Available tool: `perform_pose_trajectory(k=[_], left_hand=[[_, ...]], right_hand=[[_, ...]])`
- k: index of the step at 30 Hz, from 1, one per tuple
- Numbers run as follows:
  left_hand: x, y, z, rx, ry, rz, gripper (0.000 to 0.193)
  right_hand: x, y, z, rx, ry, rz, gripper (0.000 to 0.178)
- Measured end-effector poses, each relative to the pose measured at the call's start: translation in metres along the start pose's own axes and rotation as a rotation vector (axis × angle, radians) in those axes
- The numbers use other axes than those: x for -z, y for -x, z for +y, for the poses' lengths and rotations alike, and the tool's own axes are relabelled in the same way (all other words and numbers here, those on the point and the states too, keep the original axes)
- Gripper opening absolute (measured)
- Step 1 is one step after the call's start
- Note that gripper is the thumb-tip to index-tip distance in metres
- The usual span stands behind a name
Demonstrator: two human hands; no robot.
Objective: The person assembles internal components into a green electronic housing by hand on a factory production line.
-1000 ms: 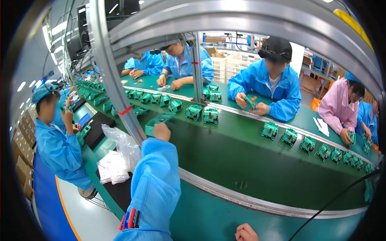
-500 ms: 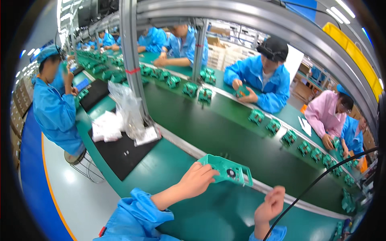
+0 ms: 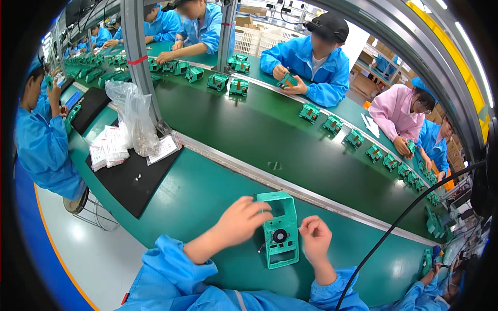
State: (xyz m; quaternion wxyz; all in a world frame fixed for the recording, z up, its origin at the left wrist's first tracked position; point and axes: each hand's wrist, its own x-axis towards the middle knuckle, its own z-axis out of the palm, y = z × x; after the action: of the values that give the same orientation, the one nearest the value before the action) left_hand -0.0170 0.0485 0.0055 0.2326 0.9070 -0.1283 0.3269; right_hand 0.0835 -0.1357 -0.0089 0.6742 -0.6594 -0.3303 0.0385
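Observation:
A green plastic housing (image 3: 291, 228) lies in front of me on the green bench, with rectangular openings at both ends. A round black fan or speaker (image 3: 280, 236) sits in its middle, and a thin wire with a small connector (image 3: 261, 249) sticks out at its left edge. My left hand (image 3: 236, 223) is over the upper left edge of the housing, its fingers partly stretched and slightly apart. Beside the housing's right edge is my right hand (image 3: 315, 239), fingertips curled together in a pinch. Whatever they may hold is too small to make out.
Beyond the bench edge runs a dark green conveyor (image 3: 223, 124) with rows of green assemblies (image 3: 309, 112). A metal post (image 3: 139, 62), plastic bags (image 3: 132, 119) and a black mat (image 3: 136, 189) are at left. A black cable (image 3: 399, 217) crosses the right side. Co-workers sit around.
The housing has come down nearer to me and turned so its length points toward me. My left hand's grip has loosened. My right hand has moved up to the housing's right side.

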Motion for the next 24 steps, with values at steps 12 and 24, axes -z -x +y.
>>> perform_pose_trajectory(k=[12,24], left_hand=[[-0.077,0.028,0.072,-0.308,0.287,-0.438,0.052],[-0.073,0.026,0.073,-0.322,0.194,-0.532,0.05]], right_hand=[[-0.035,-0.059,-0.022,0.198,1.011,-0.822,0.017],[-0.054,-0.066,-0.023,0.231,1.207,-0.888,0.014]])
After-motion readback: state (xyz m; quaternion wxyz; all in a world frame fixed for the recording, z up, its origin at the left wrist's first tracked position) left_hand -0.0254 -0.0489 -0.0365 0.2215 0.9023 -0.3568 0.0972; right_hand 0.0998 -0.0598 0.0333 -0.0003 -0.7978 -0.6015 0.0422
